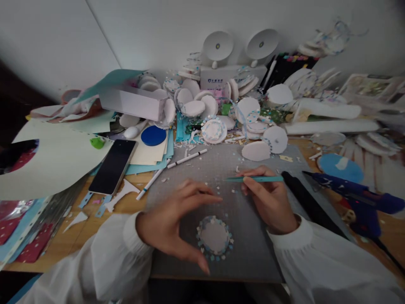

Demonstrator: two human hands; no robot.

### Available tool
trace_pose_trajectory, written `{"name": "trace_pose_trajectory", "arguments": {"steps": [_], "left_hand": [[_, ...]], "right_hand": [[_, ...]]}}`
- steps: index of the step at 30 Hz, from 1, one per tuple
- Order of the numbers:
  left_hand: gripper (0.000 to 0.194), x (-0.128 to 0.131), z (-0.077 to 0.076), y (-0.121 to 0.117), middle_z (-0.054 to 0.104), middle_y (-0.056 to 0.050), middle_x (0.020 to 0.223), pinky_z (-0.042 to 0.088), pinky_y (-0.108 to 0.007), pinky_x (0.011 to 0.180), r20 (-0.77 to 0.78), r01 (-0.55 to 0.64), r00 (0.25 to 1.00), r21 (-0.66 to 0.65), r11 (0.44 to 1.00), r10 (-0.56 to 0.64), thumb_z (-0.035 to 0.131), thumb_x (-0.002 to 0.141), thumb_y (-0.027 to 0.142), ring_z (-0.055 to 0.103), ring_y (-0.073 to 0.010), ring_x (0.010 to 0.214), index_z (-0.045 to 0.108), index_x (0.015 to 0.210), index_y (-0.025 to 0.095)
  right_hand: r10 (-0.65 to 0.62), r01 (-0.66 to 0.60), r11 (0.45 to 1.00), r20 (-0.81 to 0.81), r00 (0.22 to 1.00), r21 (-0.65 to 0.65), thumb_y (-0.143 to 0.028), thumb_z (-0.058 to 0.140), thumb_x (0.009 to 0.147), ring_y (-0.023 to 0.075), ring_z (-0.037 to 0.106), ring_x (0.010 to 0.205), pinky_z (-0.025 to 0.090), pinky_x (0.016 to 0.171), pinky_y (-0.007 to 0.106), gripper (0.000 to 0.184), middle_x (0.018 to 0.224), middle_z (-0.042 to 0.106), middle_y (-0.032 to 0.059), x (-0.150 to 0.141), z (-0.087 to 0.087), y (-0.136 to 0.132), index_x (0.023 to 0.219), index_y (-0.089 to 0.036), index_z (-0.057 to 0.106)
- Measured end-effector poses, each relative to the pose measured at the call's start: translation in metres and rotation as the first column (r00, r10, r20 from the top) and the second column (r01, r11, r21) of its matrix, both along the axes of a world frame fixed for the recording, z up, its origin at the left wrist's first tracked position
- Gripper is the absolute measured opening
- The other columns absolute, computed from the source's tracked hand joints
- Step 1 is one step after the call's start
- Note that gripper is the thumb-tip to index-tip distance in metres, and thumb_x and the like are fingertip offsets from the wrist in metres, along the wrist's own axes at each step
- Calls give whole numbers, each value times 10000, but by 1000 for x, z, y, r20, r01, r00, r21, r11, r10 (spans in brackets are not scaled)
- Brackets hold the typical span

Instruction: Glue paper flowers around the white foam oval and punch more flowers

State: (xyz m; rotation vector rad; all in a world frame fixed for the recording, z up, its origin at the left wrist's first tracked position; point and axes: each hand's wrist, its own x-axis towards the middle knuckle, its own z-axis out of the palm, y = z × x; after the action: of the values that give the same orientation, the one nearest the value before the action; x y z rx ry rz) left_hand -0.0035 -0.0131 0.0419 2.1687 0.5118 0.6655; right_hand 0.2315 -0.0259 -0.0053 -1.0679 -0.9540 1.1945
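A round white disc, edged with small blue and white paper pieces, lies on the grey cutting mat near its front edge. My left hand is just left of the disc, thumb and fingers spread in a wide C, holding nothing; it is slightly blurred. In my right hand a pair of teal tweezers is pinched, its tip pointing left above the mat. Tiny paper bits are scattered under and beside the tweezer tip.
Many decorated white discs are heaped along the back. A blue glue gun and a black cylinder lie on the right. On the left are a phone, a white pen, a blue disc and paper sheets.
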Motion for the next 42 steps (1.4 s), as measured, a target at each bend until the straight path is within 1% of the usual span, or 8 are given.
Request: {"name": "trace_pose_trajectory", "arguments": {"steps": [3,10,15,20,26,32,37,42], "left_hand": [[1021,8,-11,-1,564,-176,1206,361,-459,930,-69,85,994,13,996,-84,800,453,642,528,-329,1041,477,1304,178],[775,8,-21,-2,614,-124,1149,319,-417,925,-129,104,986,10,995,-101,775,590,572,533,-295,1038,517,1232,222],[923,8,-23,-4,595,-145,1193,306,-419,936,-100,100,990,10,995,-99,772,536,631,533,-312,1048,459,1295,209],[807,9,-24,-6,605,-127,1183,297,-404,945,-144,107,984,9,994,-105,760,612,576,541,-296,1059,477,1284,229],[823,6,-25,-5,618,-147,1177,308,-425,946,-104,97,990,22,995,-94,763,620,555,559,-306,1057,456,1298,201],[946,4,-28,-5,634,-153,1159,347,-450,937,-11,93,996,27,995,-92,791,552,579,575,-312,1039,431,1348,216],[824,-2,-23,-5,631,-150,1168,383,-452,940,82,15,997,-141,990,-4,765,614,570,572,-310,1057,510,1308,206],[484,-9,-21,-7,636,-122,1211,352,-432,1020,186,-27,975,-446,894,122,460,905,477,528,-287,1171,580,1265,177]], "right_hand": [[-4,4,1000,1,1000,-4,-314,751,726,100,492,557,382,518,271,130,839,670,22,-1,2,1,759,-229,657],[-21,18,998,-56,998,-53,-318,770,698,91,455,532,337,500,266,143,737,629,-6,-3,10,1,743,-241,658],[-16,-6,991,-158,987,-136,-338,791,667,94,434,544,307,483,271,176,790,633,-1,0,12,2,731,-249,654],[-22,-48,978,-333,943,-201,-346,762,678,92,314,505,244,432,260,155,715,561,-10,13,20,9,693,-271,627],[-105,29,987,-505,856,-157,-309,742,692,74,181,471,188,387,252,148,721,526,-3,34,31,13,682,-233,616],[-83,29,995,-599,797,-98,-295,763,669,86,192,426,231,359,298,164,739,582,-24,37,32,7,726,-270,611],[21,-10,1000,-402,915,29,-433,724,694,164,470,516,395,462,350,156,780,662,28,29,29,8,748,-321,629],[242,-181,968,-465,852,172,-495,745,662,193,575,581,453,521,346,225,708,691,5,48,21,17,742,-317,632]]}}
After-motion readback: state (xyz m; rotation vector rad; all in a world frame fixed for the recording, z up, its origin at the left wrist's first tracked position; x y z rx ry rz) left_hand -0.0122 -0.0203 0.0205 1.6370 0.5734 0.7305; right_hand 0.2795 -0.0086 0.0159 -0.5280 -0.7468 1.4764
